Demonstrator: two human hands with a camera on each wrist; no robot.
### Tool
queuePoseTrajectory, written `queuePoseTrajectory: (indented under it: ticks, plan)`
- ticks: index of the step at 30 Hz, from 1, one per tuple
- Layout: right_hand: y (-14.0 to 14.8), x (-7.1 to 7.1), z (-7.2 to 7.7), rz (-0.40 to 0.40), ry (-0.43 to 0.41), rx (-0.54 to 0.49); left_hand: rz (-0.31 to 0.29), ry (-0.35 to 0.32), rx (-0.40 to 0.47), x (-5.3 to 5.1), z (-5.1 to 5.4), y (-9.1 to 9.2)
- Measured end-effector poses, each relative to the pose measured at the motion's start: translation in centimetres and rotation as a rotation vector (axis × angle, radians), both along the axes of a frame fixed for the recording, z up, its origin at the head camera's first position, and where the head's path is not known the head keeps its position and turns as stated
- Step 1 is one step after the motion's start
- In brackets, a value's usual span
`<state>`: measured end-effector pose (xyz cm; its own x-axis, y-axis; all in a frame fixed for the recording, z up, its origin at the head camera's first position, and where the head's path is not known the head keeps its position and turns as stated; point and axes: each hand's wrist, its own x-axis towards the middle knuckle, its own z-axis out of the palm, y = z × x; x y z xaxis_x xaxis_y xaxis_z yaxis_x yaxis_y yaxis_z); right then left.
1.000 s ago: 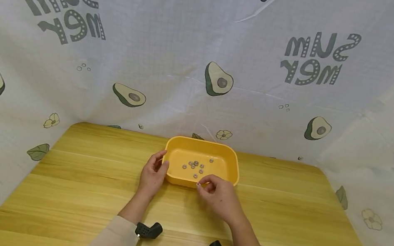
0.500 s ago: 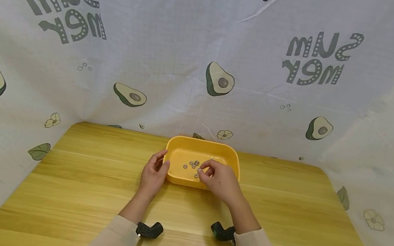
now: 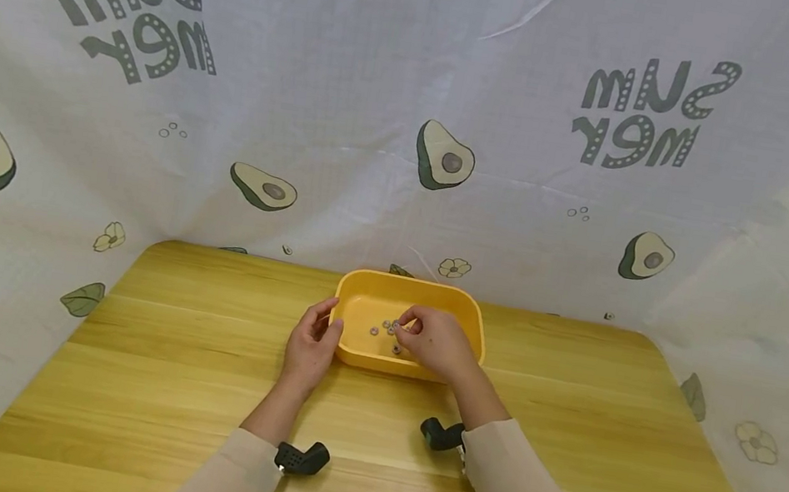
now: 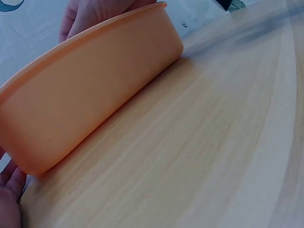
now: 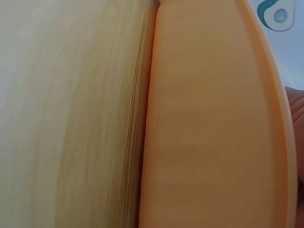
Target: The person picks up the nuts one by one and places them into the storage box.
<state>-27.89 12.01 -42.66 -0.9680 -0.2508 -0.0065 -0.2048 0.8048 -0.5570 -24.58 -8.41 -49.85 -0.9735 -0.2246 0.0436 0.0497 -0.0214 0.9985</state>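
Note:
A yellow plastic tray (image 3: 407, 368) stands at the back of the table in the head view. Several small metal nuts (image 3: 374, 331) lie on its floor. My right hand (image 3: 437, 343) reaches over the front rim, thumb and forefinger pinching a small nut (image 3: 396, 324) among the others. Part of the nut is covered by the fingertips. My left hand (image 3: 310, 345) rests relaxed against the tray's left end, fingers and thumb touching it near the rim. The left wrist view shows the tray's outer wall (image 4: 95, 80), with left fingers (image 4: 14, 180) at its lower corner.
The wooden table (image 3: 156, 381) extends around the tray on both sides and in front. Behind it hangs a white cloth (image 3: 354, 106) printed with avocados. A black wrist camera (image 3: 302, 457) sits at the left cuff, another black camera (image 3: 441, 434) at the right.
My right hand has moved from the tray's front edge forward and in over the nuts, its fingertips still together. The left hand has stayed at the tray's left end.

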Motion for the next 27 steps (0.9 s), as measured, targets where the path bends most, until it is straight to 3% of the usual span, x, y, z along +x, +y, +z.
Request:
queuePoseTrajectory:
  ticks: [8, 19, 27]
  plan:
    - [-1.4, -1.2, -0.3, 0.017, -0.07, 0.006, 0.001, -0.001, -0.003, -0.1, -0.1, -0.1]
    - [-1.4, -1.5, -0.8, 0.016, -0.093, -0.047, 0.003, -0.004, 0.001, 0.0, 0.2, 0.0]
    - [-1.4, -1.4, -0.7, -0.044, -0.111, -0.049, -0.002, -0.01, 0.013, -0.1, 0.2, 0.0]
